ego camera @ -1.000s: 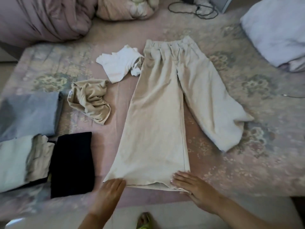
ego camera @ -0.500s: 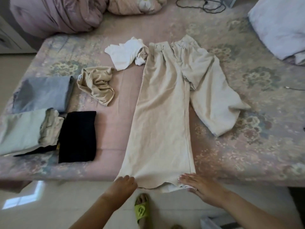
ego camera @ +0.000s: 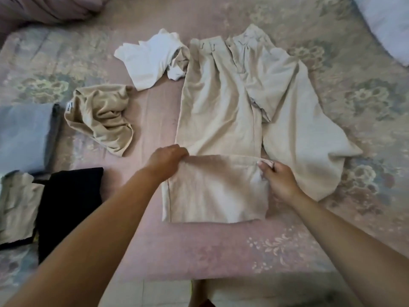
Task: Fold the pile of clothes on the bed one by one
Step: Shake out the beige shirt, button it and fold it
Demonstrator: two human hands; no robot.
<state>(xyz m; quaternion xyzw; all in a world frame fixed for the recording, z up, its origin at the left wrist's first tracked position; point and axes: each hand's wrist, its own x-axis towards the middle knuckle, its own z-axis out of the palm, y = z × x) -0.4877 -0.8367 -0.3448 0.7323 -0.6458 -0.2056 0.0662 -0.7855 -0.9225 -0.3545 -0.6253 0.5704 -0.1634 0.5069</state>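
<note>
Cream trousers [ego camera: 221, 111] lie flat on the pink floral bed [ego camera: 199, 247], waistband at the far end. The lower part of their left leg is turned up over itself, forming a doubled panel. My left hand [ego camera: 167, 159] grips the hem's left corner, and my right hand [ego camera: 276, 178] pinches its right corner. The other trouser leg sprawls crumpled to the right. A rumpled white top [ego camera: 148, 60] and a bunched tan garment [ego camera: 104, 116] lie unfolded to the left of the trousers.
Folded pieces sit along the left side: a blue one [ego camera: 24, 134], a black one [ego camera: 68, 207] and a pale one [ego camera: 17, 207]. A white pillow [ego camera: 389, 25] lies at the far right. The bed's near edge runs along the bottom, floor below it.
Both hands took hold of the hem at the bed's near edge and carried it up and away, doubling the lower leg over itself. The camera moved closer to the bed.
</note>
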